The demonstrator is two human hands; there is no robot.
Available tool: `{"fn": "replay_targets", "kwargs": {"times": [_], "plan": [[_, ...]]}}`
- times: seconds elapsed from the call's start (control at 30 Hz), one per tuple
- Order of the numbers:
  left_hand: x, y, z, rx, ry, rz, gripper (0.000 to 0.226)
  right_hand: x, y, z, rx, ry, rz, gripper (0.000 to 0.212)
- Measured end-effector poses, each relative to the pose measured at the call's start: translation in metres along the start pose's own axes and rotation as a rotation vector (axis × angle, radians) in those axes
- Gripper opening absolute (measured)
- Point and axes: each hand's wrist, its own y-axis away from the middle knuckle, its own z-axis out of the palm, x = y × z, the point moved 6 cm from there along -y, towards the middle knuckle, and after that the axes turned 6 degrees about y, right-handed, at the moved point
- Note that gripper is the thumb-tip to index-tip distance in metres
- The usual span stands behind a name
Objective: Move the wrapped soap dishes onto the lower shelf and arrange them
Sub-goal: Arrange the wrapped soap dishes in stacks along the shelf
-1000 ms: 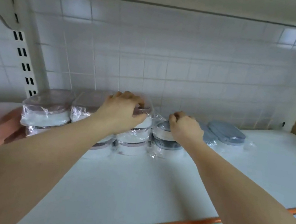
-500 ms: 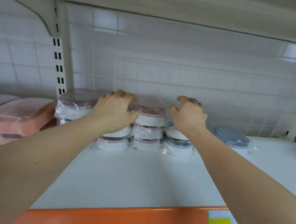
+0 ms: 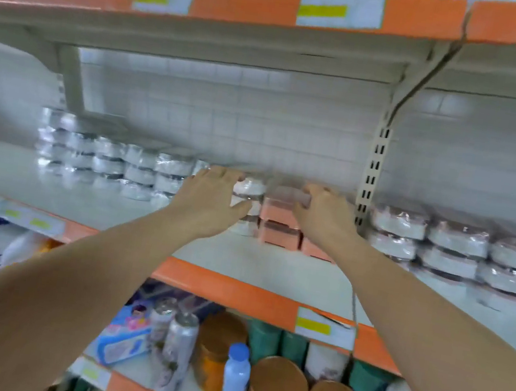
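Head view: left hand [image 3: 212,200] spread against white wrapped stack [image 3: 248,207], right hand [image 3: 322,215] curled over pink wrapped soap dishes [image 3: 279,222] mid-shelf [image 3: 259,263]. Likely light, rigid; film slippery, so clasp stack sides.

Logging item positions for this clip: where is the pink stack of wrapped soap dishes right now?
Head view: the pink stack sits mid-shelf between the left hand and right hand, just left of the slotted upright.

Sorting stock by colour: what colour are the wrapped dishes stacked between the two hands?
Salmon pink stacked dishes, seen in the head view.
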Motion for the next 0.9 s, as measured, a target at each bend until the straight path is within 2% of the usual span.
{"fn": "replay_targets", "kwargs": {"times": [0.1, 0.23, 0.43, 0.67, 0.9], "plan": [[-0.080, 0.031, -0.049, 0.028, -0.071, -0.116, 0.054, -0.098, 0.007, 0.030, -0.055, -0.106, -0.106, 0.043], [-0.174, 0.065, -0.108, 0.080, -0.140, -0.266, 0.054, -0.213, 0.009, 0.063, -0.119, -0.128, -0.268, 0.043], [-0.285, 0.100, -0.161, 0.122, -0.225, -0.450, 0.054, -0.348, 0.006, 0.112, -0.206, -0.181, -0.433, 0.046], [-0.408, 0.103, -0.187, 0.159, -0.256, -0.547, 0.054, -0.477, -0.029, 0.172, -0.246, -0.257, -0.563, 0.048], [-0.554, 0.065, -0.218, 0.154, -0.336, -0.617, 0.056, -0.616, -0.093, 0.245, -0.312, -0.340, -0.620, 0.049]]}}
